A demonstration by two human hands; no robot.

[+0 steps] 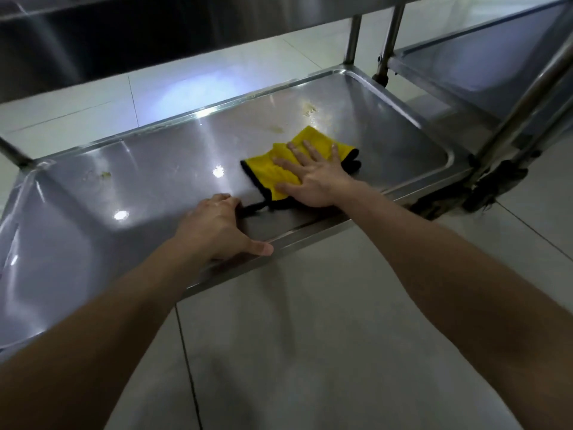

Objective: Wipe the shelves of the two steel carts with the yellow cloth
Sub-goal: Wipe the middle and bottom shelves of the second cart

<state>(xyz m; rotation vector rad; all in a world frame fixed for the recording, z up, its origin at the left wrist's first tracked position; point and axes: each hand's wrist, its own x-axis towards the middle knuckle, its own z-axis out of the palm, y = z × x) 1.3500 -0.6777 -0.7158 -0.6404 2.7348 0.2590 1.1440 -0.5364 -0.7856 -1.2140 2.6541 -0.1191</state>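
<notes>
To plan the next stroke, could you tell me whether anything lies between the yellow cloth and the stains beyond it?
Nothing visible does: only bare shelf lies between the yellow cloth under the right hand and the stains.

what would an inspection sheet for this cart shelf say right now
surface: lower shelf is shiny steel, with yellowish stains near the far rim and at the left end
job's things: yellow cloth lies flat on the shelf, black-edged; second cart stands at right
clutter: nothing seen on the shelf
grippers: right hand pressed flat on the cloth, fingers spread; left hand rests on the near rim, thumb along it, fingertips hidden
cables: nothing seen
surroundings: pale tiled floor; upper shelf overhead; dark grime at the foot of the right leg
</notes>
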